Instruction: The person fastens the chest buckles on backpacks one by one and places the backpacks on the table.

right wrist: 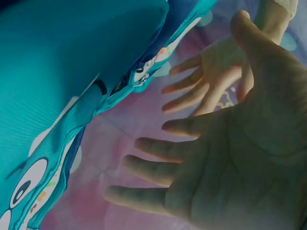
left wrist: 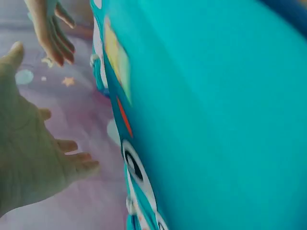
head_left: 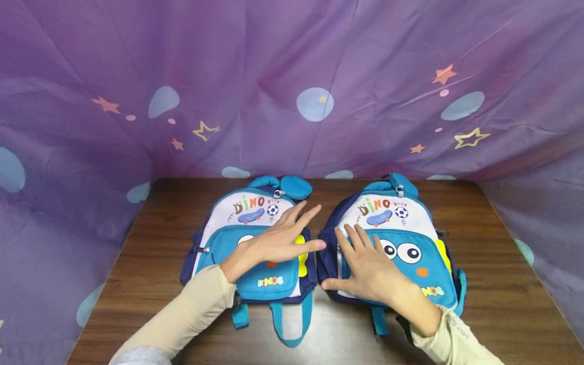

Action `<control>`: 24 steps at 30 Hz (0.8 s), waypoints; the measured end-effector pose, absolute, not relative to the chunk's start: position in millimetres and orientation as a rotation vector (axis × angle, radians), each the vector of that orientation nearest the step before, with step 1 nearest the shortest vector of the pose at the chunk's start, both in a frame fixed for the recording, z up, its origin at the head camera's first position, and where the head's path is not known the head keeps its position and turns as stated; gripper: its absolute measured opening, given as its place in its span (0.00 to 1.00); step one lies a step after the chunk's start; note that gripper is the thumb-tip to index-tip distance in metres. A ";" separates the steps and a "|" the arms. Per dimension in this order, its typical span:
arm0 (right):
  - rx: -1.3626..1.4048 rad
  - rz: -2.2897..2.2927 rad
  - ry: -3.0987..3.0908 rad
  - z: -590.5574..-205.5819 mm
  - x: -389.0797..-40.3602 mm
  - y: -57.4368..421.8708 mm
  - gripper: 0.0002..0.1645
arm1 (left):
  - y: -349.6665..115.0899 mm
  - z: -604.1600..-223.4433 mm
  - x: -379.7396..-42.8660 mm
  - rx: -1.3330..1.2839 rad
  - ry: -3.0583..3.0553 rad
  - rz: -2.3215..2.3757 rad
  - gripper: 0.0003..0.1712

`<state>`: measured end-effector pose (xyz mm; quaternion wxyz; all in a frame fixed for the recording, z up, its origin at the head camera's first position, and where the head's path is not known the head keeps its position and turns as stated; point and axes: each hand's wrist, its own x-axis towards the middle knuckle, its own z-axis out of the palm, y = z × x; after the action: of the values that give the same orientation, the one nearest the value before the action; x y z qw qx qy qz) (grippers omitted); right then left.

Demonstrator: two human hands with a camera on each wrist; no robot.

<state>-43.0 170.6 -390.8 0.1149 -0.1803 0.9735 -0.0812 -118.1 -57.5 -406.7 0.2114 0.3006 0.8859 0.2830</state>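
Note:
Two matching child's backpacks with a dinosaur face lie side by side, fronts up. Over the left backpack is my left hand, fingers straight and spread, pointing to the right. My right hand is spread over the left part of the right backpack, thumb toward the other bag. Both palms show bare in the wrist views, with a gap between the left palm and the teal front pocket. Likewise the right palm holds nothing. Part of each printed face is hidden behind a hand.
Beneath the bags is a dark wooden table. A purple curtain with stars and blue spots hangs behind it and along the sides. The left bag's teal strap loop and the right bag's strap end stretch toward the front.

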 end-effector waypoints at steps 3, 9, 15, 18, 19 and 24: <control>-0.494 -0.203 2.901 -391.0 -37.8 169.4 0.70 | -43.5 -404.4 -120.1 0.851 2.381 0.956 0.53; -0.474 -0.237 3.038 -405.6 -22.3 157.0 0.71 | -3.6 -402.5 -120.8 0.651 2.249 1.323 0.48; -0.438 -0.258 3.155 -423.0 -11.1 152.4 0.71 | 31.1 -412.1 -120.0 0.301 2.192 1.400 0.42; -0.403 -0.235 3.150 -429.2 -10.5 152.1 0.71 | 38.1 -418.6 -121.6 0.214 2.194 1.360 0.42; -0.390 -0.224 3.139 -432.1 -10.2 151.8 0.71 | 39.8 -421.2 -122.7 0.193 2.197 1.342 0.43; -0.379 -0.079 3.155 -452.7 -4.3 149.7 0.69 | 45.9 -436.3 -125.3 0.140 2.207 1.325 0.43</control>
<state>-4.3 149.7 -452.7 -0.0184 -0.1194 0.9924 -0.0248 -125.3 45.9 -436.3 0.2781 0.0521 0.8223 0.4937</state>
